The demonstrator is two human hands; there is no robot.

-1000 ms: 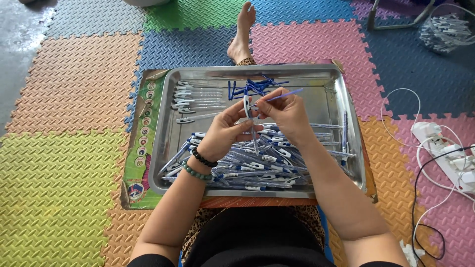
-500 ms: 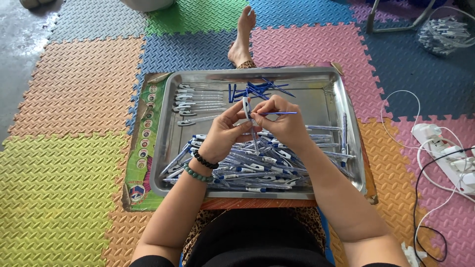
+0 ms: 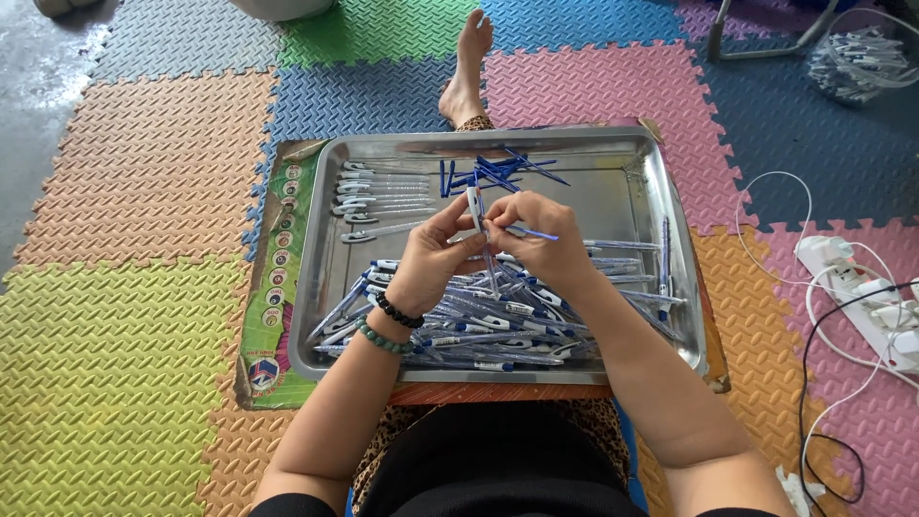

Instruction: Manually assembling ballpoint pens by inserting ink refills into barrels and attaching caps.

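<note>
Pen barrel now stands upright over the tray, pinched in my left hand, while my right hand, pinching the blue refill, has drawn closer.

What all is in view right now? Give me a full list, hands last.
Metal tray: one, silver, on a low board over the mats.
Pen barrels: a heap, clear and blue, near half of tray.
Pen caps: a row, white, tray's far left.
Refills: a small pile, blue, tray's far middle.
Foam mats: many, multicoloured, floor.
Power strip: one, white, right.
Foot: one, beyond tray.
Left hand: holds a pen barrel.
Right hand: holds a blue refill.
</note>
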